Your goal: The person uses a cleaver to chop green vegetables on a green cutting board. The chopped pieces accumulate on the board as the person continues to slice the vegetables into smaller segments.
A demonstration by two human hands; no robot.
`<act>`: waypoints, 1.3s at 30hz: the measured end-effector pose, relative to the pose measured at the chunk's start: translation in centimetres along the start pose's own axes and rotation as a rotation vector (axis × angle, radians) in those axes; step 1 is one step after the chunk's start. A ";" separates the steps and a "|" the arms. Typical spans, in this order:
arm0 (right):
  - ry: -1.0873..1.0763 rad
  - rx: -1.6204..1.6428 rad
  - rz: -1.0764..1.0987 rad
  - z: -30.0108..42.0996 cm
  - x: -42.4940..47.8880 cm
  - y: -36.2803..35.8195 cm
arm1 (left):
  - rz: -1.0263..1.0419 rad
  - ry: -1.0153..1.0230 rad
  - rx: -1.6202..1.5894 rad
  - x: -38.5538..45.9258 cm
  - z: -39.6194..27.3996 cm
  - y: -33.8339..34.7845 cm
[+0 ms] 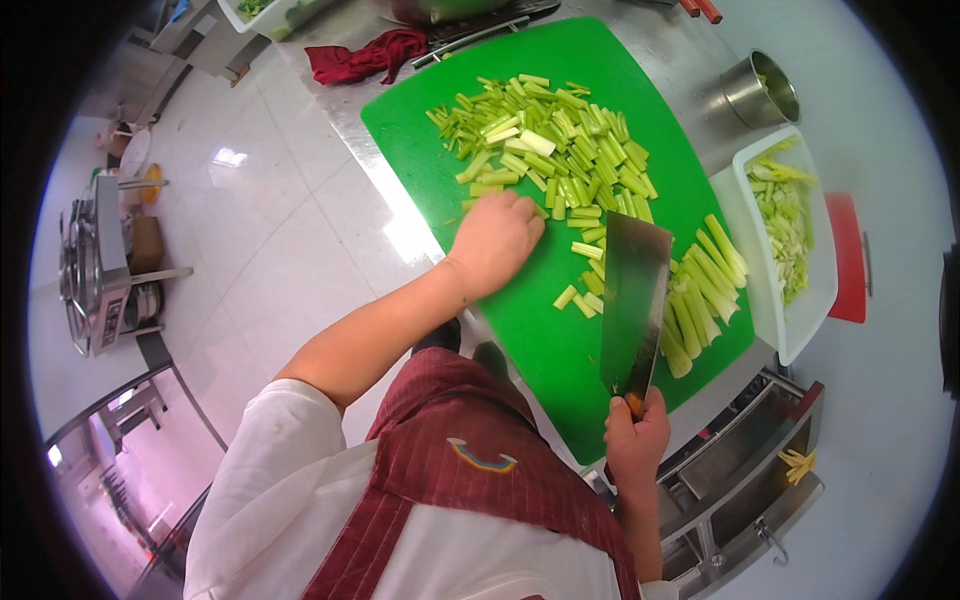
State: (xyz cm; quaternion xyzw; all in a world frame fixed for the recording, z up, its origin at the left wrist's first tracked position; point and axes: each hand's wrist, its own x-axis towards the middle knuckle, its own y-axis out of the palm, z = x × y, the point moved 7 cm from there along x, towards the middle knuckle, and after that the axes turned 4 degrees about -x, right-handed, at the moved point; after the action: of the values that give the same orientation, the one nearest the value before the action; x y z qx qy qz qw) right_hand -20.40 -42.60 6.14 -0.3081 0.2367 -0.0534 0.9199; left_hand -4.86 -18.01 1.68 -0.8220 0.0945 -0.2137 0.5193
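Note:
My right hand [637, 442] grips the handle of a Chinese cleaver [634, 300]. Its broad blade lies over the right part of a green cutting board [540, 315], partly covering cut celery. Short celery pieces [570, 150] are heaped across the far half of the board. At the near edge of that heap, my left hand [499, 236] rests with its fingers curled down by several pieces; whether it grips any is hidden. Longer uncut celery stalks [697, 300] lie side by side to the right of the blade.
A white plastic tub [814, 225] of celery trimmings stands against the board's right edge. Behind it is a steel container [757, 90]. A dark red cloth [367, 56] lies at the far left on the steel counter [337, 112], and a metal rack [742, 465] sits at right.

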 end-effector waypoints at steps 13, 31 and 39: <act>-0.075 -0.115 0.092 0.9 -0.3 0.9 | 0.095 0.211 -0.349 -5.0 -3.9 0.8; -0.263 -0.522 0.205 3.6 -0.6 2.9 | -0.216 -0.275 -0.341 -7.2 -3.0 0.5; -0.217 -0.674 0.309 3.5 0.9 5.0 | -0.211 -0.240 -0.347 -7.3 -3.1 0.5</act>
State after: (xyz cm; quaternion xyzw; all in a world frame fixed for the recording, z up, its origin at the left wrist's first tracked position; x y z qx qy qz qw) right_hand -18.22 -36.91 5.33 -0.5577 0.1860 0.1993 0.7840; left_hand -12.74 -17.98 0.47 -0.9238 -0.0193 -0.1480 0.3527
